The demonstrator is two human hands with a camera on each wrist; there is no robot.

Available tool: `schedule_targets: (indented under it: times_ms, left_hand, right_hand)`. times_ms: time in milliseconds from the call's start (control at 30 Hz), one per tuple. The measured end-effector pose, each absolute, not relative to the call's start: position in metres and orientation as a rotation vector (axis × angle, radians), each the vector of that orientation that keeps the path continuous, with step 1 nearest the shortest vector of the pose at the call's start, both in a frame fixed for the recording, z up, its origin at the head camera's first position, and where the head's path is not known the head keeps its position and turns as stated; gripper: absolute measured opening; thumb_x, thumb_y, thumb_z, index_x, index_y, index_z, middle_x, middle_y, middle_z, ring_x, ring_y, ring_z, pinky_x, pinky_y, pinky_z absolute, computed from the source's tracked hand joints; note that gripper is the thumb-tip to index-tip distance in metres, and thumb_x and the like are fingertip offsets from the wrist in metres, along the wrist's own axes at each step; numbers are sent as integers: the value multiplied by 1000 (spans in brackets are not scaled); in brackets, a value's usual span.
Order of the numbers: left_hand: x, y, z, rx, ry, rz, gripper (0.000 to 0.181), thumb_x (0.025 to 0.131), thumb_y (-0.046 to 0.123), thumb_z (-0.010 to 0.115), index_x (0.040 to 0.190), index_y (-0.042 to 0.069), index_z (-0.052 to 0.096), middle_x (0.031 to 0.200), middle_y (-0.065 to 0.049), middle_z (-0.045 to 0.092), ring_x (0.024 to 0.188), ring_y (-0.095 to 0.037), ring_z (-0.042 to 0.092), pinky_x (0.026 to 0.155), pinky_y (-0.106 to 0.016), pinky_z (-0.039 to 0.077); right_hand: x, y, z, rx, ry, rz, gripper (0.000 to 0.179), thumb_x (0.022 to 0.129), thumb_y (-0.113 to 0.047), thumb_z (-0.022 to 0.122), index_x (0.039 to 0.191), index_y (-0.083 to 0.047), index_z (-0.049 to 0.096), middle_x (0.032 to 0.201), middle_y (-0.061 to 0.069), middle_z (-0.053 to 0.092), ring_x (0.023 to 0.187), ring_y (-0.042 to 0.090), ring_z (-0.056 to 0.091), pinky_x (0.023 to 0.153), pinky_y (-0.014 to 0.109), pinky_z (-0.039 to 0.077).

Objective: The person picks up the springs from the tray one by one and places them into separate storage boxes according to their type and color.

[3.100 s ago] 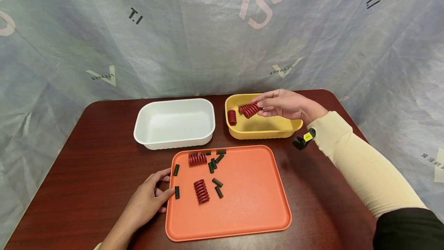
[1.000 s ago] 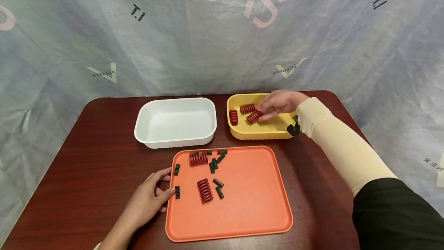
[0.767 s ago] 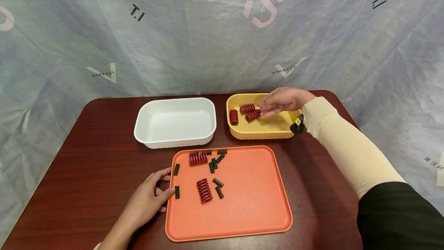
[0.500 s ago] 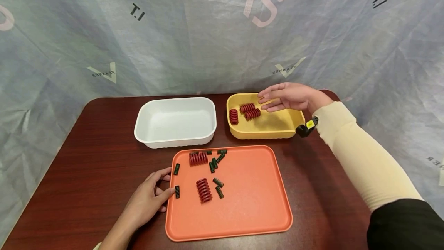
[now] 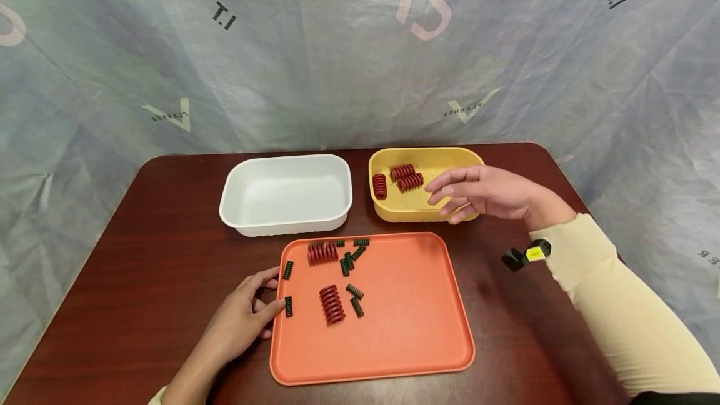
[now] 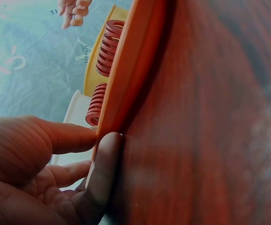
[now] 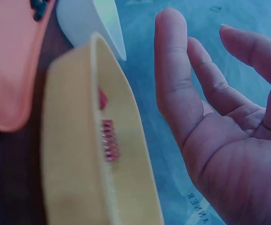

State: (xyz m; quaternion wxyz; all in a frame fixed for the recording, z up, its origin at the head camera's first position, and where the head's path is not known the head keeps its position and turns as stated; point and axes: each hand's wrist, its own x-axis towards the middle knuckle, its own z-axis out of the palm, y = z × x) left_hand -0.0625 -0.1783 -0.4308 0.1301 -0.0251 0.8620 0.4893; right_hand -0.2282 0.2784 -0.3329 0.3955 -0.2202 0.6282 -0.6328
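My left hand (image 5: 239, 317) pinches the left rim of the orange tray (image 5: 405, 330); in the left wrist view a finger (image 6: 108, 157) lies against the rim's outer side. Two thick red coil springs, one upper (image 5: 322, 254) and one lower (image 5: 332, 305), lie on the tray among several small green springs (image 5: 354, 291). My right hand (image 5: 489, 192) hovers over the right part of the yellow bin (image 5: 394, 212), its fingers spread and holding nothing. Inside that bin are three red springs (image 5: 410, 182); the right wrist view shows only part of them.
A white bin (image 5: 284, 202) stands left of the yellow one, behind the tray. The dark red tabletop (image 5: 140, 255) runs around them, and a grey printed sheet (image 5: 309, 49) hangs behind the table.
My right hand has let go of a red spring in the yellow bin, then lifted and drawn back to the right. The left hand stays at the tray's rim.
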Motion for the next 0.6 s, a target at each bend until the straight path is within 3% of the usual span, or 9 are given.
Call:
schedule_targets:
  times_ms: [333, 600]
  left_hand:
    - [-62, -178, -431, -68, 2502, 1431, 58, 95, 6, 75, 149, 13, 53, 130, -12, 56, 70, -17, 63, 52, -33, 59]
    - [-62, -177, -431, -74, 2504, 1421, 58, 95, 6, 75, 148, 13, 53, 130, -12, 57, 69, -18, 64, 52, -33, 59]
  right_hand:
    - [-178, 283, -368, -457, 1755, -1511, 36, 107, -7, 55, 136, 13, 52, 123, 24, 65, 99, 30, 70, 85, 47, 62]
    - [-150, 280, -383, -346, 2014, -1488, 40, 105, -11, 60, 135, 13, 51, 119, 32, 61, 95, 38, 69, 72, 48, 64]
